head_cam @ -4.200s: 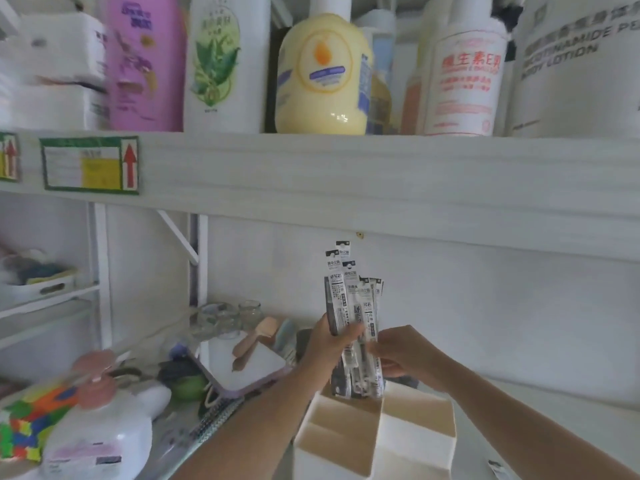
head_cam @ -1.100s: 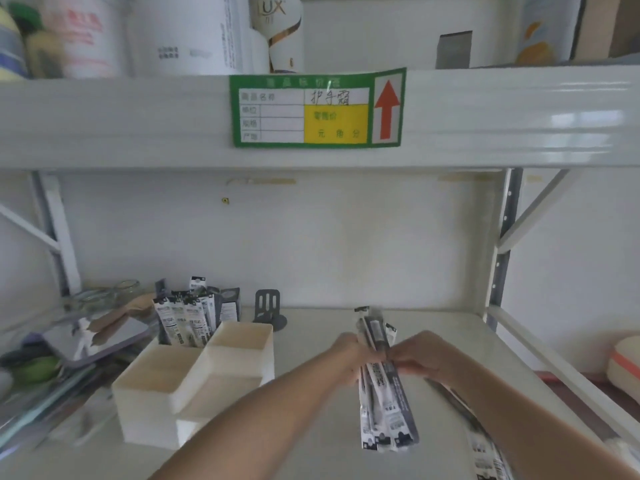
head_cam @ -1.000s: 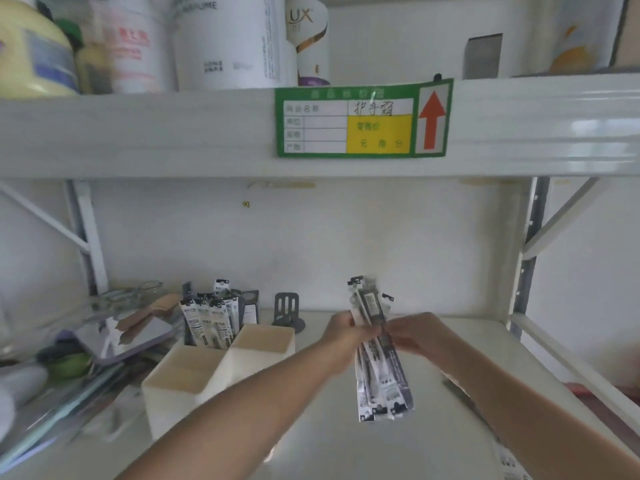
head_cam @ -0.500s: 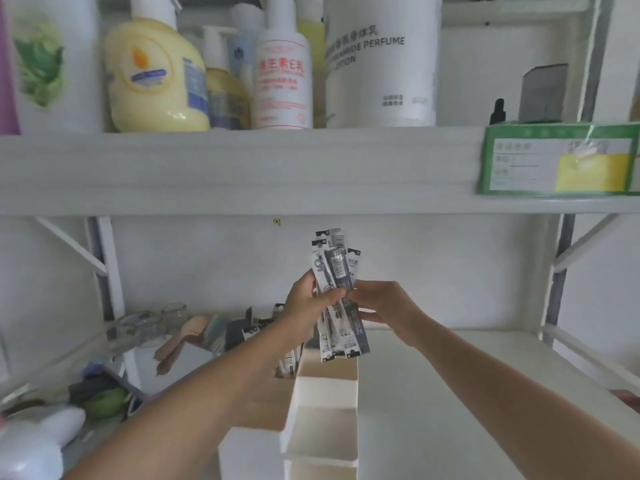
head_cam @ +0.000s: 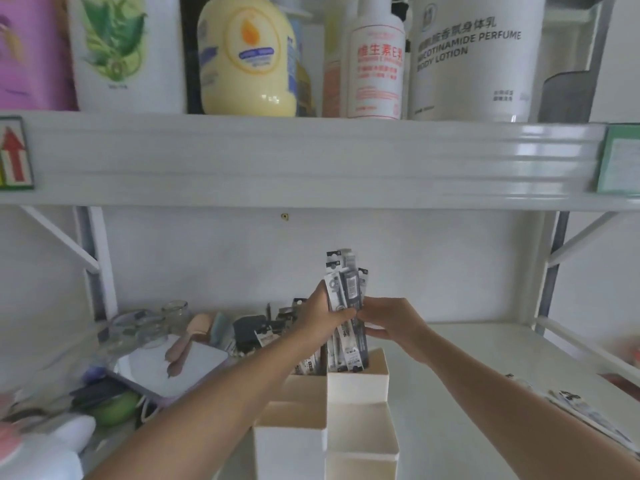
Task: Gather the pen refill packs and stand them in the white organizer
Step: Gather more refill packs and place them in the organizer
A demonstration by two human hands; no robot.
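Note:
A bundle of black-and-white pen refill packs (head_cam: 347,289) stands upright between both hands, its lower end inside the back right compartment of the white organizer (head_cam: 358,386). My left hand (head_cam: 320,318) grips the bundle from the left, my right hand (head_cam: 389,320) from the right. Other refill packs (head_cam: 308,367) stand in the back left compartment, partly hidden by my left forearm. More loose packs (head_cam: 585,410) lie on the shelf at the right, beyond my right forearm.
Lotion and shampoo bottles (head_cam: 247,55) line the upper shelf (head_cam: 311,161) close overhead. Left of the organizer lie a mirror (head_cam: 176,368), glass jars (head_cam: 156,323), a dark case (head_cam: 247,329) and a green item (head_cam: 116,408). A shelf post (head_cam: 550,271) stands at the right.
Both hands carried the bundle from the open shelf at the right over to the organizer and lowered its bottom end into the back right compartment. The view swung left with them.

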